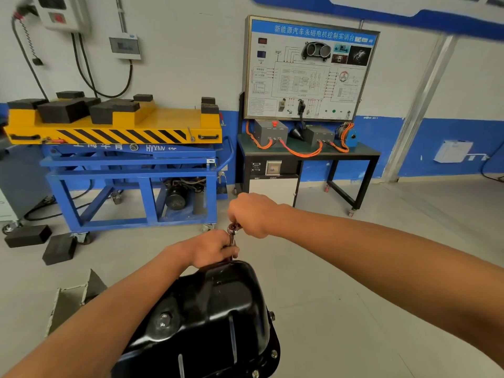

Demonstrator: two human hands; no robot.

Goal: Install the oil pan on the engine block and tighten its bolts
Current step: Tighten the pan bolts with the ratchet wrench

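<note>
Your glossy black stamped-steel oil pan (218,309) lies low before you, sump side up, long axis pointing away toward both hands. Your left hand (215,248) curls its fingers round the upright shaft of the chrome socket driver (232,232) at the pan's far end; your right hand (253,214) pinches its top.

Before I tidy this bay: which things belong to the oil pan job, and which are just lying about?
Job: oil pan, flange bolts, socket wrench gripped by left hand and right hand.
Lying about: rubber blocks on the floor, yellow lift cart, training board, metal bracket.
</note>
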